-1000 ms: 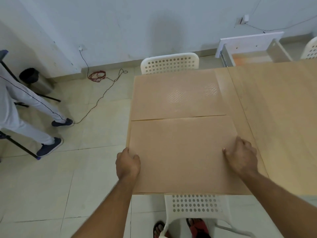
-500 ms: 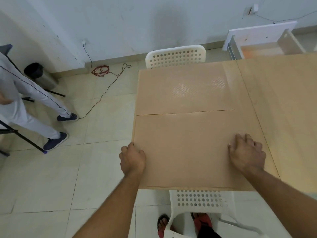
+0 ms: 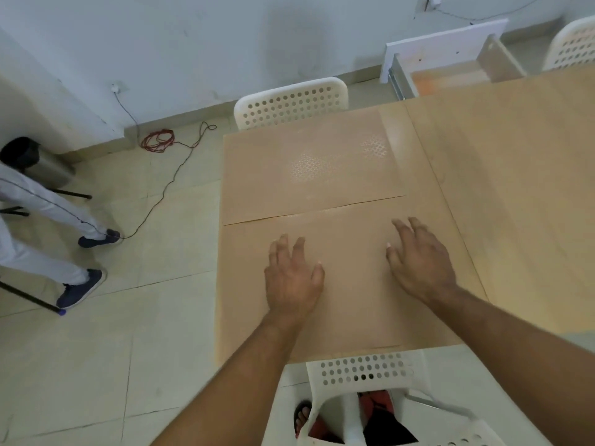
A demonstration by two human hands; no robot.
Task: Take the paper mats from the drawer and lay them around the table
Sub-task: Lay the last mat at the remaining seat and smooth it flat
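Two hands lie flat on the near mat (image 3: 351, 284): your left hand (image 3: 291, 278) and right hand (image 3: 420, 265) have slid in from its side edges to its middle, fingers spread, grasping nothing. You appear to be smoothing it, so this mat is likely placed. Beyond it, edge to edge, lies the far mat (image 3: 309, 169) on the table (image 3: 515, 188). Farthest, the drawer (image 3: 450, 66) stands open for the next mat.
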